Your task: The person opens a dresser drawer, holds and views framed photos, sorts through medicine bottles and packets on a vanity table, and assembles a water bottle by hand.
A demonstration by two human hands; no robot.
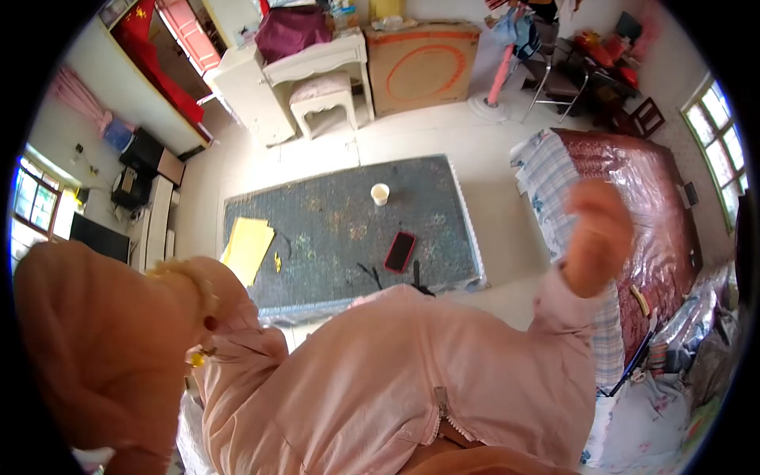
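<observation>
My left hand (pixel 111 340) is raised very close to the camera and fills the left side of the head view. A beaded bracelet (pixel 186 281) circles its wrist, and its fingers are not clearly shown. To the right, my right hand (pixel 598 233) is lifted in front of the bed, smeared by motion, its fingers seeming bent. I can make out nothing held in either hand. Below them is the pink zipped jacket (pixel 356 380) I am wearing. On the dark-topped table (pixel 324 214) are a paper cup (pixel 380 194), a red-edged phone (pixel 400 252) and yellow sheets (pixel 247 249).
A bed with a plastic-covered red spread (pixel 633 190) stands at the right. Along the back are a white dressing table (pixel 317 59), a stool (pixel 323 99), a large cardboard box (pixel 423 71) and a metal-framed chair (pixel 554 75). Low cabinets (pixel 158 218) line the left wall.
</observation>
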